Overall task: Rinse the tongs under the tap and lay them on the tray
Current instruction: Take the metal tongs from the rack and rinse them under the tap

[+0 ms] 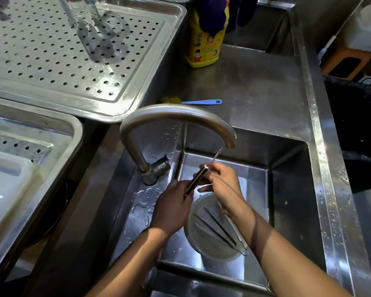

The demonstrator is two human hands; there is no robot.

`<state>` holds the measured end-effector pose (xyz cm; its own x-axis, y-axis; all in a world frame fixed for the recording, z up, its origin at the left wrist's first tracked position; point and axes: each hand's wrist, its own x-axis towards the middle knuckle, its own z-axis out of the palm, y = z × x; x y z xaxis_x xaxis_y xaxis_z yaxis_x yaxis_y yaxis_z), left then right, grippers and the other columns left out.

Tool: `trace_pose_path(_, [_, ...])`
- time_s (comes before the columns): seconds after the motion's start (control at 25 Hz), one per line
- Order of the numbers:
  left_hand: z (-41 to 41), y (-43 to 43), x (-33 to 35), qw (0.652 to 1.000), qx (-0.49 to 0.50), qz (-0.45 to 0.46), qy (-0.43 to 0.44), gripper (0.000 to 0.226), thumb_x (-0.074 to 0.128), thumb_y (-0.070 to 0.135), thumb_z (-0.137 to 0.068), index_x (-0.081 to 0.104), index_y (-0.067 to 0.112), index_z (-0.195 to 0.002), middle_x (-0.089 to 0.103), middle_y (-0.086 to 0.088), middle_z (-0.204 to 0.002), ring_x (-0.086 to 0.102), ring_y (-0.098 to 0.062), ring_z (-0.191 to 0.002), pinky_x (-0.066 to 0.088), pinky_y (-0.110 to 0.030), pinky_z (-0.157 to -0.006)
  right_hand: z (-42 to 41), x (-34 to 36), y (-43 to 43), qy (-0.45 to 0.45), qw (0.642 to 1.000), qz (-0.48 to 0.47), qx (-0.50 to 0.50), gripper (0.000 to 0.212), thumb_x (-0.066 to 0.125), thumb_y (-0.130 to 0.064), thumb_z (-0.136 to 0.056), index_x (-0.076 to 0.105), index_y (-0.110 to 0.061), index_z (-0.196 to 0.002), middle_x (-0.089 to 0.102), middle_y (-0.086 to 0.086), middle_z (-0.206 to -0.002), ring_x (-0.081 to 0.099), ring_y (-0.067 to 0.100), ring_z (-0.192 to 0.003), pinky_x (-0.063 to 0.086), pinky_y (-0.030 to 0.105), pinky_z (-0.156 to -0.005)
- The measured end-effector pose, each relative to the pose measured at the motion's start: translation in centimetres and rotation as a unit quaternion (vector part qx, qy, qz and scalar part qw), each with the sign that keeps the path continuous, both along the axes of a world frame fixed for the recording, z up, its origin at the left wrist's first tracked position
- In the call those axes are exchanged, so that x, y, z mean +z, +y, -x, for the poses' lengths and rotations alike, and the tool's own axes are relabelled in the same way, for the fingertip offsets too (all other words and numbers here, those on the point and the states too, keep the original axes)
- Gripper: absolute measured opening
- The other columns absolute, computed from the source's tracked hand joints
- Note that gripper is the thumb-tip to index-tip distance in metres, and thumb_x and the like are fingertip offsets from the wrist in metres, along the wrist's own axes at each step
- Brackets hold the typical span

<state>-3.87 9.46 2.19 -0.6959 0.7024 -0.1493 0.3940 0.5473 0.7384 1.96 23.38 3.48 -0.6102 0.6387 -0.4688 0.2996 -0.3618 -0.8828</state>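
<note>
At the steel sink (287, 189), in the head view, holding the tongs (196, 181) slantwise just under the spout of the curved tap (176, 116), well apart from either tray. Gripping the lower end with the left grip (174, 207), fingers curled round the closed arms; pinching the upper end with the right grip (223, 185), right where the thin stream of water (217, 154) lands.

Directly below the hands, on the sink floor, finding a round pale bowl (212, 254) with thin dark sticks (219, 228) lying in it.

On the bench behind the tap, seeing a blue-handled brush (204, 102) lying flat and, farther back, a yellow bottle (204, 46) standing upright with purple gloves (212, 13) hanging over its top.

To the left, noting a perforated tray (62, 50), wet in patches, and nearer, just beside it, a second tray (41, 125) with a white plastic piece (7, 185) in it.

At far right, a black bag (356, 125).
</note>
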Motion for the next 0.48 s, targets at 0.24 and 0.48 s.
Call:
trace_pose_path(0.24, [-0.9,-0.1,0.3,0.999,0.025,-0.038,-0.012,0.042,0.054,0.013,-0.092,0.059,0.024,-0.133,0.055,-0.006,-0.105,0.060,-0.027,-0.100,0.044,-0.031,-0.081,0.5,0.2,-0.6,0.024,0.999,-0.015,0.022,0.029,0.046,0.009,-0.094,0.067,-0.010,-0.098,0.077,0.018,-0.089,0.075,0.030,-0.079,0.061,0.030,-0.063])
trace_pose_path(0.48, [-1.2,-1.6,0.3,0.998,0.025,-0.061,-0.008,0.053,0.051,0.014,-0.086,0.056,0.026,-0.137,0.044,0.003,-0.094,0.057,-0.023,-0.086,0.037,-0.025,-0.068,-0.4,0.3,-1.5,0.012,0.999,-0.037,0.015,0.015,0.050,0.004,-0.095,0.065,0.005,-0.095,0.067,0.025,-0.078,0.066,0.018,-0.057,0.056,0.027,-0.047])
